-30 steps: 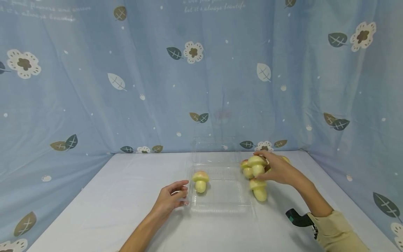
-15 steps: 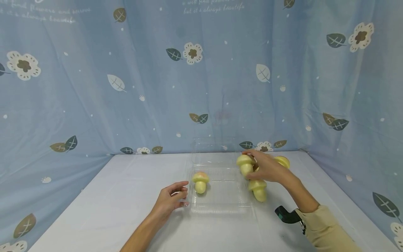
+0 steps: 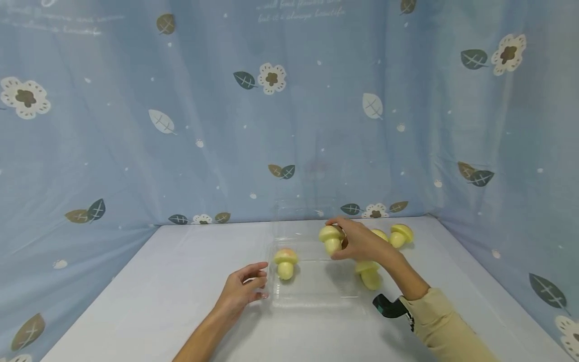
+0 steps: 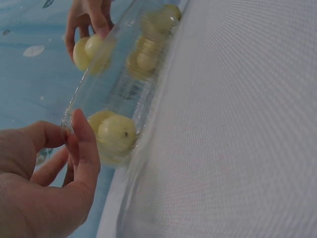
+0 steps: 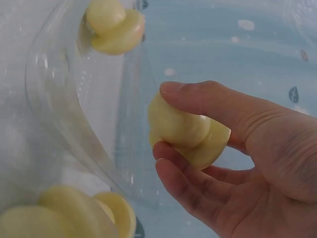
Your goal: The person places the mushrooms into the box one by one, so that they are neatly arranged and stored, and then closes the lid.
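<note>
A yellow toy mushroom (image 3: 331, 240) is held in my right hand (image 3: 359, 242), pinched between thumb and fingers over the right part of a clear plastic box (image 3: 316, 303). In the right wrist view its rounded stem (image 5: 173, 121) faces the camera. Another toy mushroom (image 3: 285, 264), with a pinkish cap, lies inside the box along its left side. My left hand (image 3: 242, 288) is at the box's left side; the left wrist view shows its thumb and fingers pinching the thin rim (image 4: 69, 111). The box's lid (image 3: 303, 226) is raised at the back.
Right of the box, several more toy mushrooms lie on the white table (image 3: 194, 261): one close by its right wall (image 3: 369, 276), one at the back right (image 3: 401, 235), another partly hidden behind my right hand (image 3: 379, 234). A blue patterned curtain (image 3: 217, 125) stands behind.
My right hand has carried the toy mushroom leftward, from the group at the right to above the box. The left hand has kept its place at the box's left rim.
</note>
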The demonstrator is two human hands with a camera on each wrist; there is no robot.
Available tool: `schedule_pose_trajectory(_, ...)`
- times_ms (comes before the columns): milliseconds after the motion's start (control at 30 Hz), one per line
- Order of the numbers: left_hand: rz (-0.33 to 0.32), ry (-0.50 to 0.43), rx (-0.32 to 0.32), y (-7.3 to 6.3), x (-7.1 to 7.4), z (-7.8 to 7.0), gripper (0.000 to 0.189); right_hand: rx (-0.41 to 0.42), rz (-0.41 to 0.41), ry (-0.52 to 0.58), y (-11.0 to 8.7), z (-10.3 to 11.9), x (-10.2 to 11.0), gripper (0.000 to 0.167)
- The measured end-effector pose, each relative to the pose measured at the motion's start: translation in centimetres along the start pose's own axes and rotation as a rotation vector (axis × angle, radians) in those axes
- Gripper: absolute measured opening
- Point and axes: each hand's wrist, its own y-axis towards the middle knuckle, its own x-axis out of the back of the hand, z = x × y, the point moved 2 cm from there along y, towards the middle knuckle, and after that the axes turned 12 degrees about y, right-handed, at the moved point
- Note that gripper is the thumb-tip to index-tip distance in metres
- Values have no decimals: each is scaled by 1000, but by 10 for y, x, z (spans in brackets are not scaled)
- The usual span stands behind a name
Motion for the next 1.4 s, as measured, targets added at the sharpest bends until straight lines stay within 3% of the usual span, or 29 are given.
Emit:
schedule_pose_trajectory(567,0,0,10,0,1,1,50,56,2,-72,11,4,-27,71)
schedule_pose_trajectory(767,0,2,11,1,1,3,49,66,27,-51,13,4,-38,68)
schedule_pose_trajectory(1400,-2,-12,2,0,0,1,48,8,12,-136,18,6,-58,72)
